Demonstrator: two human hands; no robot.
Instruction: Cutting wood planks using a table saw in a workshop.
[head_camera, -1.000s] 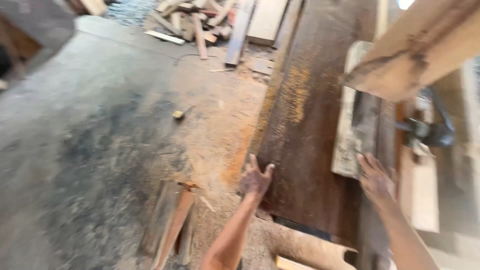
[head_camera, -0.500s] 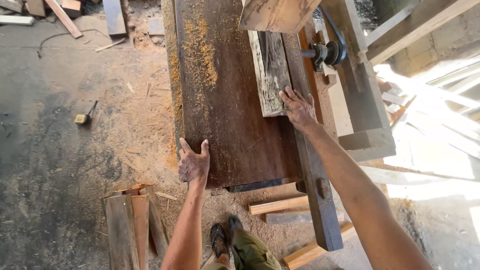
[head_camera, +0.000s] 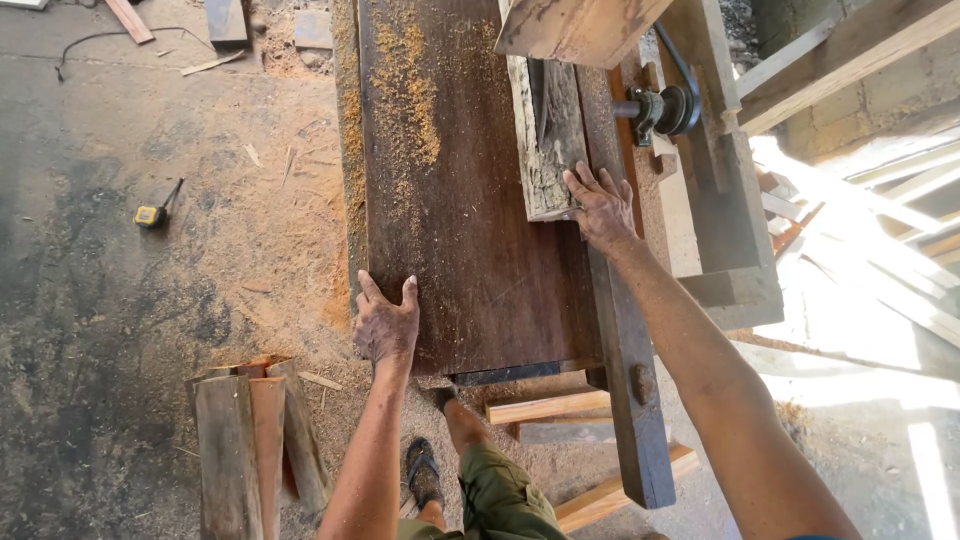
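Note:
A wide dark brown plank (head_camera: 450, 190) lies on a wooden saw bench, dusted with orange sawdust. My left hand (head_camera: 385, 325) rests with fingers spread on its near left corner. My right hand (head_camera: 603, 207) presses flat on the near end of a rough grey wood piece (head_camera: 545, 140) that lies along the plank's right side. A dark bench rail (head_camera: 625, 350) runs under my right forearm. Neither hand grips anything.
A motor shaft with pulley and belt (head_camera: 665, 108) sits right of the grey piece. A yellow tape measure (head_camera: 150, 214) lies on the concrete floor at left. Short stacked boards (head_camera: 250, 440) stand near my left leg. Offcuts (head_camera: 545, 408) lie under the bench.
The view has swung down and steadied over the bench. Both hands stay on the wood, with the left at the plank's corner and the right on the grey piece.

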